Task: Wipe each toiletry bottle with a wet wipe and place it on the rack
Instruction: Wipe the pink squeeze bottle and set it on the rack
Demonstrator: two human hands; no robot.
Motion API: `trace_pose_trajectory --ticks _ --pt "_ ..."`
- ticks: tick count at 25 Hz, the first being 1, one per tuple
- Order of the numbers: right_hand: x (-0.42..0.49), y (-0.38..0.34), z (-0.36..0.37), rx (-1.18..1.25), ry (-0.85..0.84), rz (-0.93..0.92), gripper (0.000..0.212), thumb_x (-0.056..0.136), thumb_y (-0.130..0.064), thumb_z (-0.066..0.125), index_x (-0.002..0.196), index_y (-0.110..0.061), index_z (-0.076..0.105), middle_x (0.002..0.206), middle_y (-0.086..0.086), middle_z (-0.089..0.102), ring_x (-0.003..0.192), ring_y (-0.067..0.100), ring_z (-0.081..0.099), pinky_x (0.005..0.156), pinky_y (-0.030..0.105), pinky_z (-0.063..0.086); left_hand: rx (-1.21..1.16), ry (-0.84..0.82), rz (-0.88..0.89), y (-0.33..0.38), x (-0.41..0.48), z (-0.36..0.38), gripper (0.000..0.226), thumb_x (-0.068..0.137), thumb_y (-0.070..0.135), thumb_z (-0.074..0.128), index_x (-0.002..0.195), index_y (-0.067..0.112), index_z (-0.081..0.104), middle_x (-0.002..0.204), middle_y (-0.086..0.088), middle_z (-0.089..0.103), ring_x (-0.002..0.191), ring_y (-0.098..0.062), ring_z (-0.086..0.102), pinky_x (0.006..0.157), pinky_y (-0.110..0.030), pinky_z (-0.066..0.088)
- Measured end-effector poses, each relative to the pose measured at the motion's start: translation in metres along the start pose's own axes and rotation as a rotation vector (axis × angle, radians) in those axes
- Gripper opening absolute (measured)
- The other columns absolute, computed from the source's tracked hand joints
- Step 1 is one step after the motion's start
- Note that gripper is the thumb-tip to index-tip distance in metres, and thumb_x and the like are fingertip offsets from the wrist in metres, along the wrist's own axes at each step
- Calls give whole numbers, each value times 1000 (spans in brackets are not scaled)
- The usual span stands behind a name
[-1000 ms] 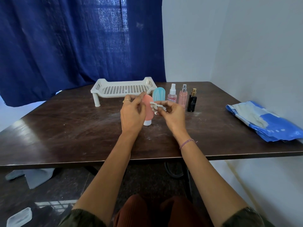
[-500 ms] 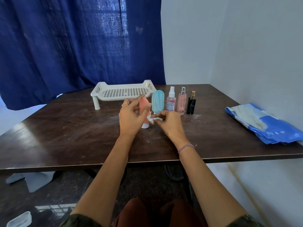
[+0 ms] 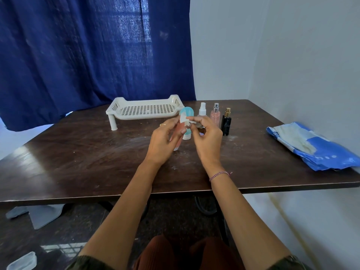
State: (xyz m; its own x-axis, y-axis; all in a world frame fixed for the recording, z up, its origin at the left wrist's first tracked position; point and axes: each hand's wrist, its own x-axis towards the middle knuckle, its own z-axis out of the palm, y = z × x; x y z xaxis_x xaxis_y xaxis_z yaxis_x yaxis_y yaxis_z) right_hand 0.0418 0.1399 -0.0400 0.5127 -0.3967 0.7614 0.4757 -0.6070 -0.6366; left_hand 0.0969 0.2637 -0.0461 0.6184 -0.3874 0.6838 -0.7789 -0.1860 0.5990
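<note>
My left hand (image 3: 162, 142) grips a pink squeeze bottle (image 3: 178, 131), tilted, white cap down near the table. My right hand (image 3: 207, 137) pinches a small white wet wipe (image 3: 185, 119) against the bottle's top. Behind them stand a teal squeeze bottle (image 3: 188, 114), a clear spray bottle (image 3: 202, 111) partly hidden by my right hand, a pink spray bottle (image 3: 215, 114) and a black perfume bottle (image 3: 226, 122). The white slotted rack (image 3: 145, 110) stands at the back with nothing on it.
A blue and white wipes pack (image 3: 311, 145) lies at the table's right side by the wall. The dark wooden table (image 3: 87, 158) has a blue curtain (image 3: 78, 55) behind it. A clear plastic lid (image 3: 21, 262) lies on the floor, lower left.
Both hands lifted slightly and the wipe moved from the pink bottle's lower side up to its top end. The bottle is now tilted more.
</note>
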Motion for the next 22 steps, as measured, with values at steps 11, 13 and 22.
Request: trace_pose_trajectory --ticks 11,13,22 --pt "2 7 3 -54 -57 104 22 90 -13 58 111 -5 63 114 5 58 104 4 52 84 3 42 -166 -123 -36 12 -6 2 34 98 33 38 132 30 41 135 3 52 122 -5 50 97 -16 43" --pt "2 6 3 -59 -54 95 22 90 -13 59 110 -4 64 112 4 58 101 1 50 81 2 42 -130 -109 -36 9 -5 1 35 98 33 44 132 24 44 132 2 55 119 -4 52 97 -18 44" --pt "0 7 6 -226 -172 119 21 92 -15 56 106 -2 63 112 7 57 95 2 46 80 7 43 -128 27 -90 0 -2 0 23 98 26 45 116 13 49 113 1 62 96 -4 61 79 -17 52"
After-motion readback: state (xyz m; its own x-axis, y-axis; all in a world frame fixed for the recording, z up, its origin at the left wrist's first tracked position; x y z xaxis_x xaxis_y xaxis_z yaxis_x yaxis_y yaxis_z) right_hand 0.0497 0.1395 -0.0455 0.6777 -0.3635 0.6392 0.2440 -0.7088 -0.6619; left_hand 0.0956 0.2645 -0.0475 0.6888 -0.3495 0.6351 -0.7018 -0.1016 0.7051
